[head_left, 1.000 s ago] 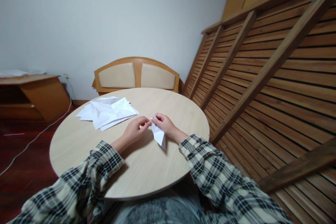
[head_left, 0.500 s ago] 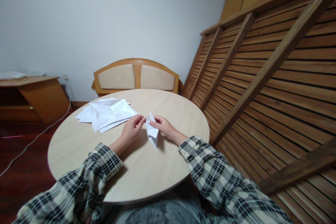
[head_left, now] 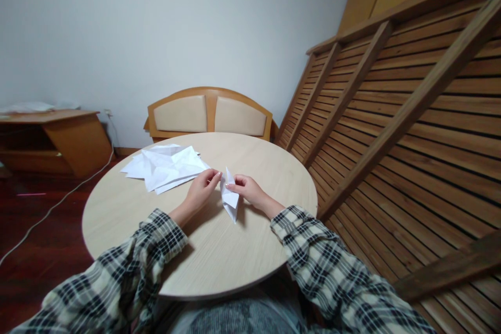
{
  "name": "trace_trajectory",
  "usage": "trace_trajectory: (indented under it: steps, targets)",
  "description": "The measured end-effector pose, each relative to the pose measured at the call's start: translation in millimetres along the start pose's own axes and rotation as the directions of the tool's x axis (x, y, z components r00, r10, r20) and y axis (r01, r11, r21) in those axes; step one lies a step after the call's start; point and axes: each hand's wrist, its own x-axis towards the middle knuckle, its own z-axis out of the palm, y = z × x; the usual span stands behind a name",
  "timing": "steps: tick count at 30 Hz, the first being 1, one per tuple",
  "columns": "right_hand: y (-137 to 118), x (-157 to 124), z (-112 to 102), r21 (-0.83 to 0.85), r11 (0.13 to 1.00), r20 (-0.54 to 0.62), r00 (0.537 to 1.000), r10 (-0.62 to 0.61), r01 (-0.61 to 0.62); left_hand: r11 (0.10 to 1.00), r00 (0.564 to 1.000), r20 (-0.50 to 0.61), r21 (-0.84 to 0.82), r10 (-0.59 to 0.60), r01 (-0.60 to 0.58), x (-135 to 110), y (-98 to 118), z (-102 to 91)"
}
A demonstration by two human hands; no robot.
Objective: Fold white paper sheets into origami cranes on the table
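Note:
A small piece of white folded paper (head_left: 230, 199), with pointed ends at top and bottom, stands tilted just over the table. My right hand (head_left: 250, 191) grips its right side, thumb across the front and the other fingers behind. At the upper left edge of the paper, my left hand (head_left: 202, 186) is closed in a pinch, thumb and forefinger at the edge; how much paper lies between them is hard to see. Left of my left hand lies a pile of creased white paper sheets (head_left: 166, 167).
The round pale wooden table (head_left: 270, 250) fills the space before me. Behind it stands a padded headboard (head_left: 180, 113) by the wall. A slatted wooden frame (head_left: 391, 130) leans close on the right. A low wooden desk (head_left: 80, 141) and a white cable (head_left: 58, 202) are at left.
The whole view has shifted slightly, with the scene now further right. Both hands keep nearly the same hold on the folded paper, which seems turned only a little.

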Motion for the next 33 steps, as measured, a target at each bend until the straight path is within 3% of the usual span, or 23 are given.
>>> trace_trajectory:
  steps: [10,21,28,33]
  targets:
    - [-2.5,-3.3,1.8,-0.030,0.999,0.056,0.998,0.014,-0.012,1.000,1.000,0.012,-0.019,-0.022,0.022,1.8,-4.5,1.3]
    - [-1.7,-4.5,1.3,-0.073,0.996,0.138,0.989,0.059,-0.049,0.999,0.997,-0.074,-0.005,-0.036,0.036,2.9,-1.2,0.6]
    - [2.3,-2.0,0.6,-0.107,0.994,0.038,0.999,0.030,-0.026,0.994,0.998,-0.057,-0.109,-0.028,0.022,3.9,-1.4,0.4]
    - [-2.1,1.1,0.6,-0.089,0.996,-0.048,0.998,-0.036,0.031,0.994,0.999,-0.002,-0.098,-0.046,0.046,2.3,1.0,1.6]
